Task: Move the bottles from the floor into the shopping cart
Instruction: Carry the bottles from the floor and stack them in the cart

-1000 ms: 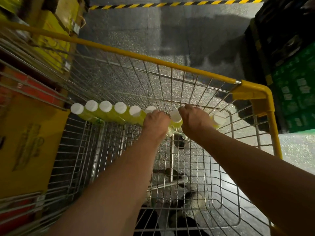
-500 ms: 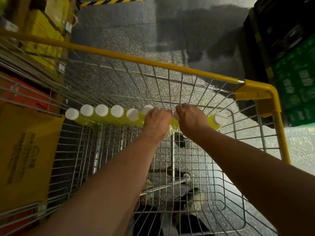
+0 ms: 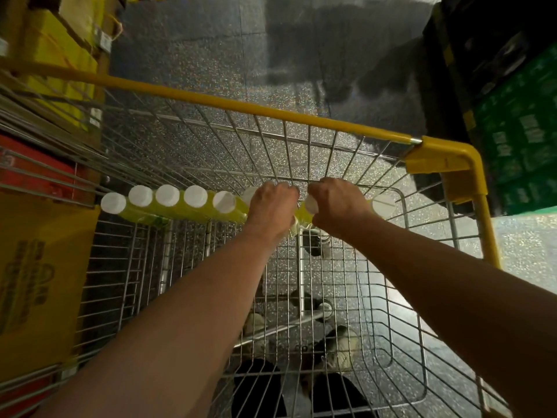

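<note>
Yellow-green liquid, white caps: the bottles (image 3: pixel 167 195) sit in a single row on the wire floor of the shopping cart (image 3: pixel 265 110), along its far wall, caps toward the camera, each one touching or just beside its neighbour.

Head view, both arms reach in from the near side.
- The left hand (image 3: pixel 271 209) has its back up and fingers curled down over the row right of centre, gripping the bottles there. The exact bottle is hidden under the hand.
- The right hand (image 3: pixel 337 203) is just beside it, also curled onto the row. One cap shows between the two hands and one more to its right.

The surroundings:
- a speckled grey floor (image 3: pixel 187 70)
- a yellow cardboard box (image 3: pixel 39 282) to the left of the cart
- a green crate (image 3: pixel 518 140) to the right
- shoes (image 3: pixel 340 348) seen through the grid
</note>
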{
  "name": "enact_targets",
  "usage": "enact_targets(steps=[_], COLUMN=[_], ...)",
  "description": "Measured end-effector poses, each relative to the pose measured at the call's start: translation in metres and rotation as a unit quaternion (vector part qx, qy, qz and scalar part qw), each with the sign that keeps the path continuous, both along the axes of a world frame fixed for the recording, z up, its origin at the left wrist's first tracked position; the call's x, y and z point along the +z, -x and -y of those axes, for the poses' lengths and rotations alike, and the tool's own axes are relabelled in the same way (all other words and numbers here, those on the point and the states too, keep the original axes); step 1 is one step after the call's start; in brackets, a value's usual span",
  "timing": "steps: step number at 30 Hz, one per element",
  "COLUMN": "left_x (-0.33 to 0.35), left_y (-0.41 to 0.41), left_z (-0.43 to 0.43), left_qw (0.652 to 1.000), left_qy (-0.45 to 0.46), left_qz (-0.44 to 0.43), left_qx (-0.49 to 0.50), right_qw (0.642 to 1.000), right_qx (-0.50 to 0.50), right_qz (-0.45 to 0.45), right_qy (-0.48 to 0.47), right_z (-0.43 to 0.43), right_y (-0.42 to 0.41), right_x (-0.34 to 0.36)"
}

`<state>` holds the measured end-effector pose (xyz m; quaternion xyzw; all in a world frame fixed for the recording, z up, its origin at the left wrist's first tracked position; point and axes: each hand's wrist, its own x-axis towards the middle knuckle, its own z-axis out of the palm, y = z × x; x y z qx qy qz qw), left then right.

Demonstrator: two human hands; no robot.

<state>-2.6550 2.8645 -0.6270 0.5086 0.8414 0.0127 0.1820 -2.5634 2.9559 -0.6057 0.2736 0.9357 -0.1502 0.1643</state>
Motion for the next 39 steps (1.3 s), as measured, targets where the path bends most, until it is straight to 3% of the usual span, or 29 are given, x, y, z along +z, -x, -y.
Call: enact_targets(steps=[18, 39], left_x=[0.001, -0.011], left_y=[-0.006, -0.002], left_z=[0.013, 0.0], left_qw=[0.999, 0.999], left_qy=[-0.028, -0.041], left_qz=[0.025, 0.0], left_qx=[-0.023, -0.013], right_qw=[0.995, 0.999], right_qx=[0.067, 0.016], right_qz=[0.062, 0.039], right_qy=[-0.033, -0.016], right_z=[0.011, 0.001], right_y=[-0.001, -0.002], right_x=[-0.006, -0.012])
